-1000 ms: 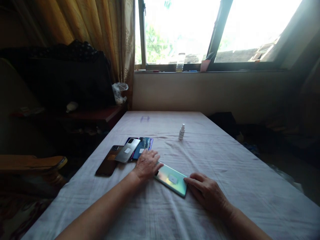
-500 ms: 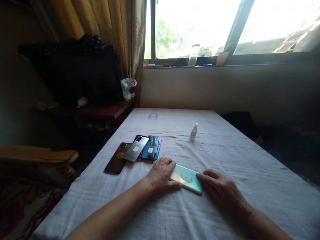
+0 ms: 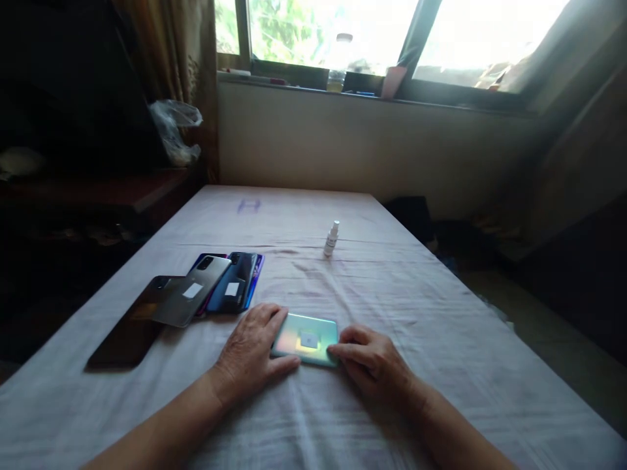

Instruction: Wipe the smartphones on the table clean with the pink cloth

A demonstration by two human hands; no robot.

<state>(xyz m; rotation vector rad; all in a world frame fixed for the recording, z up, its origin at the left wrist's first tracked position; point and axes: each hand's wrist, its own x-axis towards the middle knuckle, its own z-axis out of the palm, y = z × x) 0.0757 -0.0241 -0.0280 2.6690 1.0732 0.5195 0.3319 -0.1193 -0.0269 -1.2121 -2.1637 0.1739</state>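
A pale green, shiny smartphone (image 3: 287,344) lies back-up on the cloth, with a white sticker (image 3: 309,340) in the middle of its back. My left hand (image 3: 252,349) is closed around its left end, thumb along the near edge and fingers at the far side. At the opposite end, my right hand (image 3: 375,362) has its curled fingers pressed on the right edge of the phone. Left of my hands, several other phones overlap: a brown one (image 3: 125,329), a silver one (image 3: 179,305) with a sticker, and a dark blue one (image 3: 226,297) with a sticker.
A small white spray bottle (image 3: 330,240) stands upright beyond the phone on the table's white cloth (image 3: 416,294). A screen on a dark red stand is at the left, beside a clear plastic bag (image 3: 174,130). A jar (image 3: 337,72) and a pink pot (image 3: 393,81) stand on the windowsill.
My view has turned right, so the table's things appear further left. Both hands keep their hold on the green phone, which now lies less slanted in the view.
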